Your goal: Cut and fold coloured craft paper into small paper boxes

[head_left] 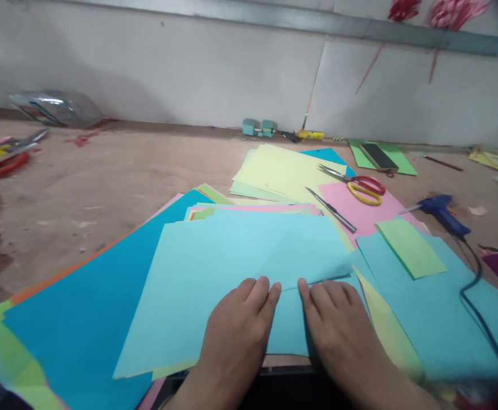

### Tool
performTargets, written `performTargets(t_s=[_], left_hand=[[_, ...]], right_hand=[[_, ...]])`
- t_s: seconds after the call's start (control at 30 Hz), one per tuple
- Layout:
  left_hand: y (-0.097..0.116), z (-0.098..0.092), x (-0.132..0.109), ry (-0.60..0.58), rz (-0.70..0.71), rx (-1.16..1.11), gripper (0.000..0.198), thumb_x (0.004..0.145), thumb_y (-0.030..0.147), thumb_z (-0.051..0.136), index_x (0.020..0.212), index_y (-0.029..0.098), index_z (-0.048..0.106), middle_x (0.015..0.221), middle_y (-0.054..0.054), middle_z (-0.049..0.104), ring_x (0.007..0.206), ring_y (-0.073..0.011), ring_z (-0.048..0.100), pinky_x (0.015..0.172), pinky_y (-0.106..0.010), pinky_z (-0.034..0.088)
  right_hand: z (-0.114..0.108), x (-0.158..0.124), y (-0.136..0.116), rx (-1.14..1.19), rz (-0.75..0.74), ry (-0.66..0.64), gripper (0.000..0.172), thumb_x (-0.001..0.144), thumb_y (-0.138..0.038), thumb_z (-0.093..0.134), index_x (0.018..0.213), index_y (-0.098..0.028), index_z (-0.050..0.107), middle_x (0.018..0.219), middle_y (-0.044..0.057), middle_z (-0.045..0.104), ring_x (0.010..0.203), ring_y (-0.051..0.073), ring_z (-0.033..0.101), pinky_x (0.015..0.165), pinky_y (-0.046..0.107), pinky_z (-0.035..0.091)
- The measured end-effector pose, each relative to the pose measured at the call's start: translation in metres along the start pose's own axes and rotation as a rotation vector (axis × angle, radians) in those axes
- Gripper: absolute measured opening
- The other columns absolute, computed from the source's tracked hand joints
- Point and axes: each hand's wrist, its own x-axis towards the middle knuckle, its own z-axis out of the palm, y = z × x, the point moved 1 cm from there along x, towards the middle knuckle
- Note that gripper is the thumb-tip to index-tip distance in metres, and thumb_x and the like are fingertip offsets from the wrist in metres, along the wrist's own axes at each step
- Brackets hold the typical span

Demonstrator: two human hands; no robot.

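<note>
A light blue paper sheet (252, 245) lies in front of me, with a bent edge running between my hands toward its right end. My left hand (242, 324) rests on it palm down, fingers drawn together and tips at that edge. Close by, my right hand (334, 316) presses the same edge with its fingers bent; its thumb is mostly hidden. More light blue paper (289, 324) shows below the edge, between the hands. Underneath, a fanned stack includes a darker blue sheet (99, 302) with orange and green borders.
Red-and-yellow scissors (363, 191) and a craft knife (332, 209) lie beyond the sheet on coloured papers. To the right are a folded green paper (411, 247) and a blue glue gun (443, 213) with its cord. A phone (379, 156) lies near the wall; more scissors (7, 154) lie far left.
</note>
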Motion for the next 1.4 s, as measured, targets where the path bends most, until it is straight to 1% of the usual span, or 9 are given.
performTargets(t_s=[0.2,0.33,0.5,0.67,0.77,1.03,1.17,1.3,1.4], left_hand=[[-0.001,0.001,-0.001,0.009,0.006,0.007,0.04,0.083,-0.003,0.037,0.111,0.006,0.063,0.093,-0.013,0.066,0.074,-0.0227,0.059,0.054,-0.034,0.055],[-0.001,0.001,-0.002,0.002,0.011,0.032,0.04,0.082,-0.004,0.037,0.11,0.006,0.063,0.092,-0.012,0.066,0.075,-0.0224,0.059,0.055,-0.034,0.055],[0.001,0.003,-0.001,0.019,0.023,0.04,0.036,0.086,0.0,0.039,0.114,0.006,0.062,0.096,-0.012,0.067,0.078,-0.022,0.059,0.061,-0.033,0.056],[0.001,-0.005,-0.009,0.045,-0.007,0.03,0.036,0.088,-0.001,0.034,0.107,0.003,0.065,0.092,-0.011,0.068,0.082,-0.0225,0.059,0.072,-0.034,0.055],[-0.006,-0.013,-0.026,0.05,0.001,0.073,0.04,0.089,-0.001,0.032,0.11,0.007,0.065,0.106,-0.01,0.07,0.099,-0.0247,0.056,0.087,-0.035,0.049],[-0.025,-0.014,-0.069,-0.045,-0.03,0.146,0.042,0.09,0.016,0.044,0.129,0.014,0.058,0.129,-0.008,0.062,0.114,-0.0295,0.049,0.091,-0.041,0.038],[-0.025,-0.007,-0.072,-0.01,-0.109,0.143,0.044,0.088,0.01,0.046,0.13,0.013,0.057,0.13,-0.01,0.062,0.118,-0.0286,0.049,0.091,-0.039,0.037],[-0.023,-0.004,-0.067,0.022,-0.208,0.178,0.041,0.09,0.018,0.05,0.13,0.012,0.057,0.128,-0.01,0.062,0.115,-0.0272,0.05,0.09,-0.037,0.036],[-0.023,-0.005,-0.061,0.001,-0.273,0.216,0.042,0.092,0.026,0.05,0.131,0.013,0.056,0.129,-0.011,0.062,0.112,-0.0279,0.05,0.088,-0.039,0.037]], right_hand=[[-0.007,-0.019,0.038,-0.228,0.162,-0.026,0.031,0.08,0.006,0.045,0.099,0.003,0.069,0.069,0.012,0.057,0.07,0.026,0.046,0.061,0.04,0.035],[-0.013,-0.017,0.044,-0.171,0.196,-0.059,0.025,0.081,0.001,0.049,0.09,-0.004,0.071,0.07,0.011,0.057,0.069,0.026,0.046,0.059,0.038,0.037],[-0.004,-0.004,0.023,0.014,0.062,0.052,0.041,0.083,-0.002,0.047,0.122,-0.004,0.061,0.099,0.018,0.062,0.092,0.031,0.05,0.076,0.043,0.044],[0.007,-0.005,0.021,0.016,0.003,0.051,0.039,0.078,0.0,0.047,0.113,-0.002,0.063,0.099,0.019,0.065,0.089,0.031,0.052,0.073,0.043,0.042],[0.01,-0.006,0.026,0.009,-0.008,0.041,0.04,0.075,0.001,0.049,0.112,-0.002,0.063,0.096,0.018,0.066,0.085,0.029,0.053,0.07,0.041,0.041],[0.009,0.009,0.035,-0.024,-0.148,0.011,0.04,0.075,0.002,0.049,0.112,-0.003,0.062,0.092,0.012,0.065,0.08,0.025,0.055,0.063,0.036,0.038],[0.009,0.03,0.041,-0.02,-0.216,-0.093,0.033,0.075,-0.001,0.054,0.105,-0.009,0.065,0.09,0.008,0.063,0.073,0.02,0.053,0.056,0.035,0.034],[0.016,0.049,0.042,-0.025,-0.247,-0.149,0.018,0.078,-0.003,0.056,0.089,-0.014,0.065,0.081,0.006,0.059,0.069,0.019,0.05,0.053,0.034,0.028],[0.024,0.057,0.04,-0.043,-0.243,-0.147,0.016,0.078,-0.002,0.056,0.081,-0.014,0.065,0.089,0.008,0.06,0.075,0.02,0.051,0.057,0.034,0.03]])
